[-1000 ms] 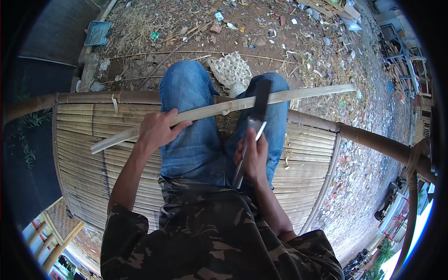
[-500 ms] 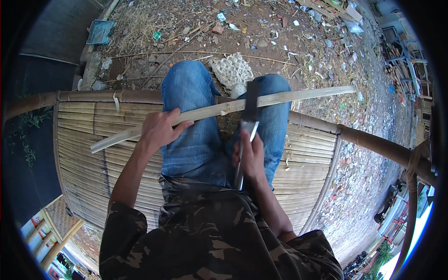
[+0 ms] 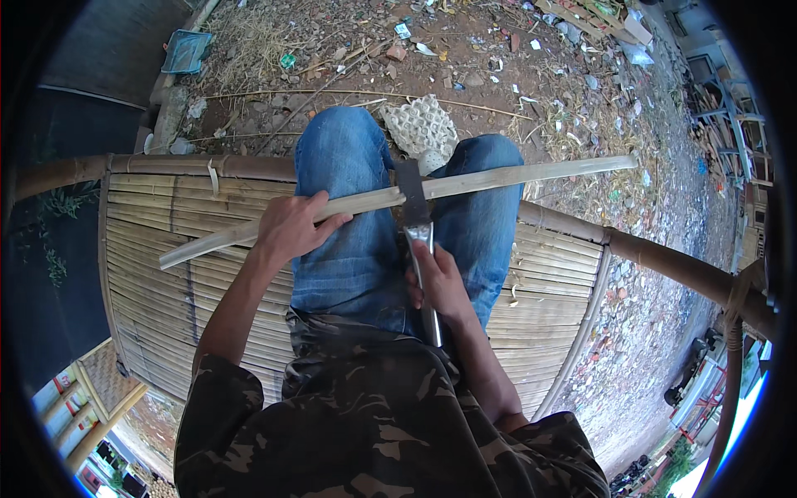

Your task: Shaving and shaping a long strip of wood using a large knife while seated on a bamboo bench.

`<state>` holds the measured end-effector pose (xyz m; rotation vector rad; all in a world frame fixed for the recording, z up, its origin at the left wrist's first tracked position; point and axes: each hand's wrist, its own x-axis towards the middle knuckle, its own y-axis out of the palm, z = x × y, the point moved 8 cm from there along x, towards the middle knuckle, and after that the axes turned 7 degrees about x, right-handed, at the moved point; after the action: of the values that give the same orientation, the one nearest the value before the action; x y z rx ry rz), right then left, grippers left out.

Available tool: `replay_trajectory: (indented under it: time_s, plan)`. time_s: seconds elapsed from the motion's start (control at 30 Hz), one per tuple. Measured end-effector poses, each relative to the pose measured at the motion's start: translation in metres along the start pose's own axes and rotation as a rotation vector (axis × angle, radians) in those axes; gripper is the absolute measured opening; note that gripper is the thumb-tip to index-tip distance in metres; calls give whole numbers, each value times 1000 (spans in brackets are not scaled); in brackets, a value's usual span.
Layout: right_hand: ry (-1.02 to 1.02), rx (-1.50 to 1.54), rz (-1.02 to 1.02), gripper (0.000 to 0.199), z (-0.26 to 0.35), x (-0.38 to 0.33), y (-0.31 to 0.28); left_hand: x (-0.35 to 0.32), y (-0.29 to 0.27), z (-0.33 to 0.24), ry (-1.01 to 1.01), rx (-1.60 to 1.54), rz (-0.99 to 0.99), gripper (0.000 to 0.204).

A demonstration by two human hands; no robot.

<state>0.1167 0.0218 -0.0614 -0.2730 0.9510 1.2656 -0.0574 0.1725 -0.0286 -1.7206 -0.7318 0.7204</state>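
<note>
A long, pale bamboo strip, slightly bowed and with a node near its middle, lies across the legs of blue jeans. The left hand grips it left of the node; the right hand is closed around the silvery handle of a dark, wide-bladed knife, its blade crossing the strip beside the node. Any print on the scattered litter is too small to read
</note>
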Motion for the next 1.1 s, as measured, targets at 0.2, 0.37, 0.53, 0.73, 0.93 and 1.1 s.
replay_trajectory:
  time_s: [0.2,0.37,0.53,0.73,0.93,1.1]
  plan:
    - [-525,576,-322,36,41,-23,-21,-6,3,2,19,-8,-26,55]
    - [-124,132,-67,36,25,-9,1,-9,-6,3,36,-59,-2,45]
    - [-288,325,-288,36,60,-22,-59,-52,-26,44,-10,-64,-89,42]
    - [-426,308,-346,35,89,-42,-79,-34,4,31,-75,-47,60,46]
    - [-336,344,-407,34,63,-40,-87,-14,-19,26,52,8,0,46]
    - [-314,337,-357,35,53,-42,-79,-26,-2,57,15,-36,-54,49]
